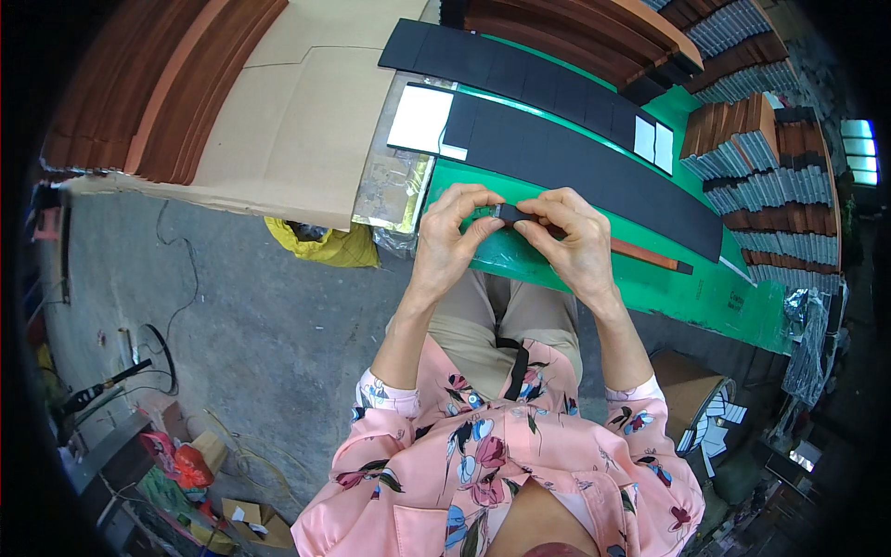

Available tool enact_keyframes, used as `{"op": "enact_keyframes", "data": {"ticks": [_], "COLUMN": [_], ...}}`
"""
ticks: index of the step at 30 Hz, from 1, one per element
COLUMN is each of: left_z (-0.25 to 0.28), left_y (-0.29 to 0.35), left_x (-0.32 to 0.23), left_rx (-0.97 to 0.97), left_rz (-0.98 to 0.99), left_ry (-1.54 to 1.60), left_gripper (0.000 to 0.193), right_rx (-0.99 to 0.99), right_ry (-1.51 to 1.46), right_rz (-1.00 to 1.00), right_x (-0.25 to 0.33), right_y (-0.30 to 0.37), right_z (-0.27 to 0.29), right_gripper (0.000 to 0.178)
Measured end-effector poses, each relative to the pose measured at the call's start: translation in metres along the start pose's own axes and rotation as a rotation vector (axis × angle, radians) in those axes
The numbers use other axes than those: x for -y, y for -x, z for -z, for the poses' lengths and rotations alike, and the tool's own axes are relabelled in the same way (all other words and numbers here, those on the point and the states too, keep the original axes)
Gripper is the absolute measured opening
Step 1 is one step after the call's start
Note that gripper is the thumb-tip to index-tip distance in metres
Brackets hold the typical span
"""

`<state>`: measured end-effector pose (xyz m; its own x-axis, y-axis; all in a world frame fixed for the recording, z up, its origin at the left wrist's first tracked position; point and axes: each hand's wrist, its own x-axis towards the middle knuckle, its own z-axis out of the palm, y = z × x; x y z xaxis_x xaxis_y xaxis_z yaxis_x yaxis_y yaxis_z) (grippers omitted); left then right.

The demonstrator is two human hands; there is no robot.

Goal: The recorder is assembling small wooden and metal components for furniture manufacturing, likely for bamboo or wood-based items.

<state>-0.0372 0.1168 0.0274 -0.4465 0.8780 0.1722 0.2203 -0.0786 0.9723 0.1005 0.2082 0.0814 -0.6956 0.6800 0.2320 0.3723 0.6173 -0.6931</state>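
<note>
Over the green board (548,255), a long thin brown strip with dark ends (650,255) is held across my front. My right hand (580,243) is closed around it near its left end, thumb and fingers pinching. My left hand (452,232) pinches at the dark tip, where a small black piece (510,213) shows between the two hands. Fingers hide part of that tip. Just beyond my hands lie two long black sheets marked into rectangles, the nearer sheet (575,158) and the farther sheet (520,70). White backing (420,118) shows at the nearer sheet's left end.
Brown strips are stacked on cardboard (306,111) at the left, and a brown stack (585,37) lies at the back. Bundled strips (733,135) line the right side. A yellow bag (329,246) sits below the cardboard; a bin with white scraps (710,427) stands lower right.
</note>
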Motion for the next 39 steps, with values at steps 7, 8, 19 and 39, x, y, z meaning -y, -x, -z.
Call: {"op": "enact_keyframes", "data": {"ticks": [7,8,19,39], "left_z": [0.001,0.001,0.002,-0.012], "left_y": [0.001,0.001,-0.003,-0.005], "left_x": [-0.002,-0.001,0.000,-0.006], "left_rx": [-0.008,-0.008,0.029,-0.025], "left_rz": [0.016,0.016,-0.035,-0.045], "left_ry": [-0.006,-0.007,0.009,-0.026], "left_gripper": [0.023,0.023,0.021,0.011], "right_rx": [0.014,0.021,0.077,-0.236], "right_ry": [0.024,0.030,-0.042,0.088], "right_rz": [0.039,0.049,-0.035,0.289], "right_x": [-0.002,-0.002,-0.007,-0.025], "right_y": [-0.002,-0.003,-0.002,0.015], "right_z": [0.001,0.001,0.007,-0.009], "right_gripper": [0.018,0.018,0.024,0.018]}}
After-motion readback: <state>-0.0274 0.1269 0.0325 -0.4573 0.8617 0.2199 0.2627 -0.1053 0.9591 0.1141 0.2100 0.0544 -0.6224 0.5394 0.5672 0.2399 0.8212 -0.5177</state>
